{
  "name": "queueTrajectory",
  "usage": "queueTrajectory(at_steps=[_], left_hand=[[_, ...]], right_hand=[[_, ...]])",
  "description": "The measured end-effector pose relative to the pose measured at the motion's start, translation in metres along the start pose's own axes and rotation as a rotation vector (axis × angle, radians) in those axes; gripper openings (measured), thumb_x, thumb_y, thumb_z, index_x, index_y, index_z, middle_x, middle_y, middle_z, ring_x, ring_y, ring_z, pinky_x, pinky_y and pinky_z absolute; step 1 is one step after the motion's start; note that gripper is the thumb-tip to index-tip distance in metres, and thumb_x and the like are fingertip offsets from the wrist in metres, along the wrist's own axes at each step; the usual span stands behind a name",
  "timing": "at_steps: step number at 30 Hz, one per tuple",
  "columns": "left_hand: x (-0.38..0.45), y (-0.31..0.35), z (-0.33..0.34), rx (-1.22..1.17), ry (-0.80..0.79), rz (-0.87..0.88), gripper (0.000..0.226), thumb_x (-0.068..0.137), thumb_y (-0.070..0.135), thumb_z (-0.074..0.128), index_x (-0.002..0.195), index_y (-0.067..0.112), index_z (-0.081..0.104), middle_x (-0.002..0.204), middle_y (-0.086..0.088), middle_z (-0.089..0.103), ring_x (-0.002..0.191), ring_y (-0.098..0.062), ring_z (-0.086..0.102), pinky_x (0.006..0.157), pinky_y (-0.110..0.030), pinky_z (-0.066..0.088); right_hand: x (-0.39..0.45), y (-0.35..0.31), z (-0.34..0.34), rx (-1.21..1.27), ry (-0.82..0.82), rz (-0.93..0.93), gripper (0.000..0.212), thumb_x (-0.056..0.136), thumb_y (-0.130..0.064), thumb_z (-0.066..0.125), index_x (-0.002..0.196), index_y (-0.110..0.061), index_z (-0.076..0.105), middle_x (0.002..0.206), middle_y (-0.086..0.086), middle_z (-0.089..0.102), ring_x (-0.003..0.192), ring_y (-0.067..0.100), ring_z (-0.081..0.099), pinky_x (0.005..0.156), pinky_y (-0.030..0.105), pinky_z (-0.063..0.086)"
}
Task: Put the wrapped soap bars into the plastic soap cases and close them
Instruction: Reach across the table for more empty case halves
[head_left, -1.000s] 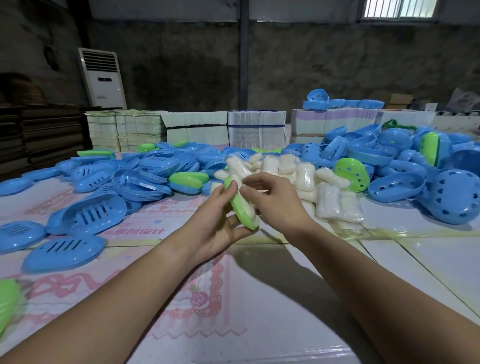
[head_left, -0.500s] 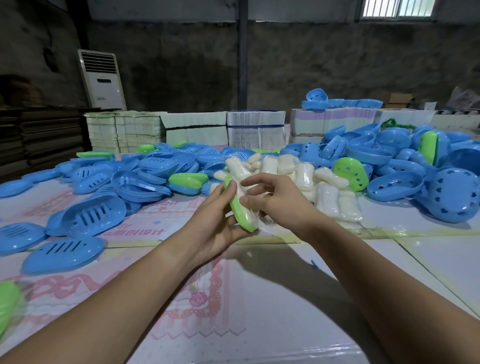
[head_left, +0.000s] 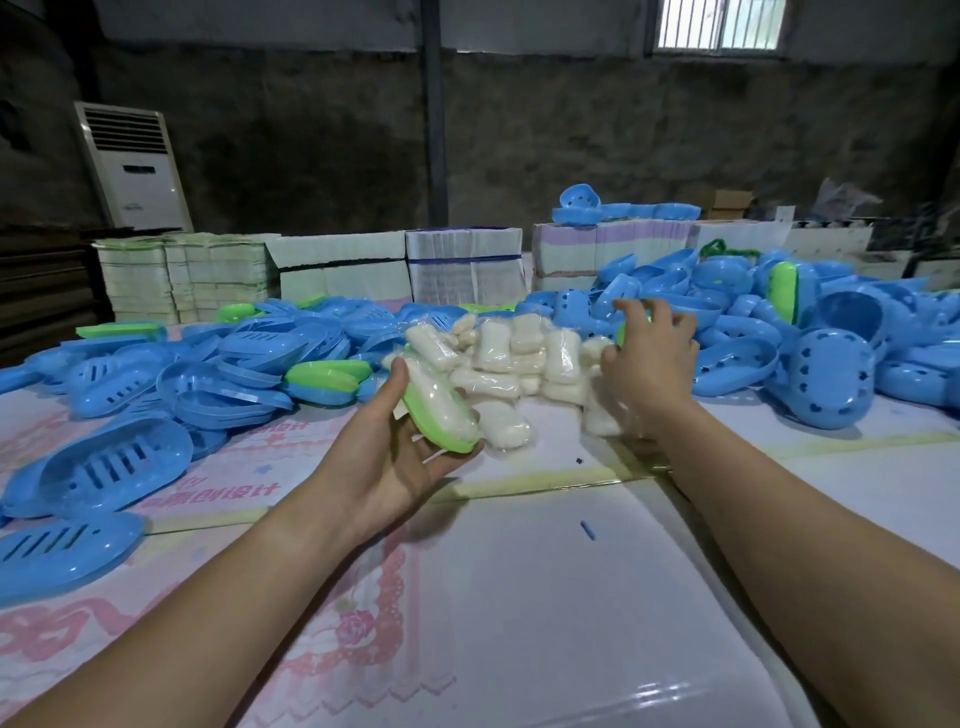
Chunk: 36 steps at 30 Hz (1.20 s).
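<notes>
One soap bar (head_left: 445, 404) — green case (head_left: 436, 426).

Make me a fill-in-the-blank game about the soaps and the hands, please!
1. The left hand holds a case half coloured ____.
2. Inside that half lies a wrapped ____.
3. The right hand reaches over the pile of soap bars toward the heap of cases, mostly coloured ____.

Missing words: green; soap bar; blue
</notes>
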<state>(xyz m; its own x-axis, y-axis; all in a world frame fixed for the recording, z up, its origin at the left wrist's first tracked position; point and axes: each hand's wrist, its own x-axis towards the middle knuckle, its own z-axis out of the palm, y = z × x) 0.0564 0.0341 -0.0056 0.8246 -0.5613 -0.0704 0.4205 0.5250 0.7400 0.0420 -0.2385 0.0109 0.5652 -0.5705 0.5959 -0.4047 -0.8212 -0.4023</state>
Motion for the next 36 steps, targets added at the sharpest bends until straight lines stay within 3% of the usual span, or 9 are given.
queueTrajectory(at_steps=[3, 8, 12, 19, 24, 27, 30, 33, 36], left_hand=[[0.000, -0.002, 0.001, 0.019, -0.006, -0.013, 0.052, 0.090, 0.051, 0.061, 0.118, 0.008, 0.068, 0.122, -0.015, 0.070, 0.099, -0.031, 0.072, 0.085, -0.054, 0.058], [-0.004, 0.001, 0.002, 0.036, 0.007, -0.006, 0.050, 0.089, 0.050, 0.060, 0.117, 0.009, 0.068, 0.134, -0.015, 0.066, 0.110, -0.031, 0.069, 0.086, -0.054, 0.057], [-0.006, 0.004, 0.001, 0.035, 0.009, 0.015, 0.053, 0.089, 0.050, 0.060, 0.122, 0.009, 0.067, 0.133, -0.017, 0.066, 0.112, -0.029, 0.069, 0.085, -0.053, 0.058], [-0.006, 0.003, 0.000, 0.042, -0.002, 0.000, 0.062, 0.078, 0.049, 0.066, 0.126, 0.009, 0.066, 0.134, -0.018, 0.065, 0.108, -0.031, 0.071, 0.083, -0.053, 0.060], [-0.005, 0.003, 0.000, 0.045, -0.003, -0.006, 0.063, 0.078, 0.048, 0.066, 0.127, 0.009, 0.065, 0.137, -0.017, 0.063, 0.111, -0.031, 0.070, 0.083, -0.054, 0.060], [-0.005, 0.004, 0.000, 0.048, 0.008, 0.004, 0.061, 0.077, 0.048, 0.067, 0.124, 0.009, 0.066, 0.137, -0.017, 0.063, 0.109, -0.032, 0.071, 0.084, -0.055, 0.059], [-0.005, 0.003, 0.000, 0.054, 0.017, 0.001, 0.058, 0.078, 0.049, 0.067, 0.120, 0.008, 0.067, 0.137, -0.017, 0.063, 0.112, -0.032, 0.070, 0.083, -0.055, 0.059], [-0.005, 0.002, 0.000, 0.048, 0.028, -0.007, 0.055, 0.087, 0.051, 0.063, 0.118, 0.006, 0.067, 0.138, -0.016, 0.062, 0.120, -0.032, 0.065, 0.085, -0.058, 0.057], [-0.004, 0.003, -0.001, 0.048, 0.047, 0.011, 0.053, 0.093, 0.051, 0.059, 0.119, 0.006, 0.066, 0.140, -0.016, 0.060, 0.123, -0.032, 0.063, 0.087, -0.053, 0.056]], right_hand=[[0.005, 0.024, 0.011, -0.073, -0.093, 0.051, 0.067, 0.089, -0.014, 0.056, 0.149, -0.028, 0.029, 0.158, 0.004, 0.023, 0.138, 0.039, 0.021, 0.109, 0.052, 0.026], [0.014, 0.032, 0.013, -0.009, -0.066, 0.106, 0.065, 0.083, -0.014, 0.059, 0.143, -0.023, 0.037, 0.145, 0.013, 0.034, 0.129, 0.040, 0.029, 0.104, 0.049, 0.029], [0.016, 0.039, 0.014, 0.024, -0.189, 0.141, 0.076, 0.084, -0.015, 0.055, 0.152, -0.026, 0.023, 0.158, 0.007, 0.021, 0.137, 0.039, 0.021, 0.110, 0.052, 0.023], [0.014, 0.036, 0.014, 0.133, -0.047, 0.039, 0.041, 0.086, -0.006, 0.054, 0.124, -0.017, 0.064, 0.126, 0.014, 0.057, 0.120, 0.037, 0.044, 0.098, 0.040, 0.038], [0.006, 0.018, 0.008, 0.281, -0.069, -0.037, 0.029, 0.093, -0.011, 0.055, 0.118, -0.017, 0.067, 0.114, 0.009, 0.065, 0.122, 0.029, 0.040, 0.089, 0.035, 0.037], [-0.002, -0.003, -0.010, 0.535, -0.100, -0.072, 0.022, 0.093, -0.013, 0.059, 0.111, -0.020, 0.069, 0.103, -0.003, 0.066, 0.108, 0.018, 0.051, 0.089, 0.032, 0.042], [-0.018, -0.035, -0.035, 1.046, -0.236, -0.003, 0.017, 0.091, -0.010, 0.061, 0.094, -0.024, 0.070, 0.086, -0.005, 0.064, 0.082, 0.011, 0.058, 0.075, 0.027, 0.047], [-0.032, -0.053, -0.049, 1.392, -0.449, 0.080, 0.021, 0.097, -0.007, 0.051, 0.101, -0.014, 0.071, 0.090, 0.003, 0.066, 0.081, 0.016, 0.057, 0.072, 0.028, 0.044], [-0.040, -0.059, -0.052, 1.779, -0.661, 0.288, 0.027, 0.097, -0.009, 0.048, 0.094, -0.010, 0.075, 0.090, 0.003, 0.069, 0.088, 0.018, 0.060, 0.088, 0.034, 0.045]])
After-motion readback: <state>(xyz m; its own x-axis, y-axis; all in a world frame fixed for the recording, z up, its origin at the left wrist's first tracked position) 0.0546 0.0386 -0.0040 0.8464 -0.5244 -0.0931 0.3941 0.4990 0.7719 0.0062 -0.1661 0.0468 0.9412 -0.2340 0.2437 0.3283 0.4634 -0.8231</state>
